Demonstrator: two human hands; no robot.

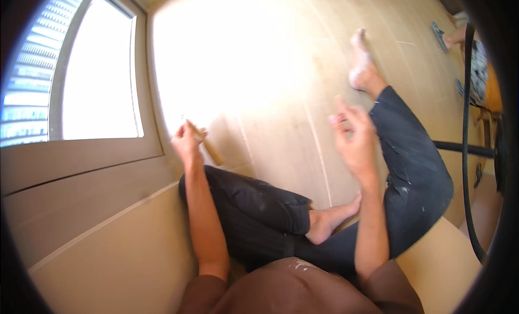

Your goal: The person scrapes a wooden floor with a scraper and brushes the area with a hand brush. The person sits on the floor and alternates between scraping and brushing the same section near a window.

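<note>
My left hand (188, 145) grips a tool with a pale wooden handle (212, 152), close to the frame at the left. The handle slants down to the right, above my bent knee. Glare and my fingers hide most of the tool's other end, so I cannot tell its kind. Raised over the floor on the right is my right hand (357, 135), slightly blurred. Its fingers are bent and apart, with nothing visible between them. Both bare feet rest on the floor around my folded legs in dark trousers (259, 204), which carry pale smears.
A light-framed window or door (152, 127) with louvred slats behind it stands at the left, above a wall panel (109, 233). Strong sunlight bleaches part of the tiled floor (275, 139). A dark cable (466, 151) hangs at the right, near another person's leg (456, 37).
</note>
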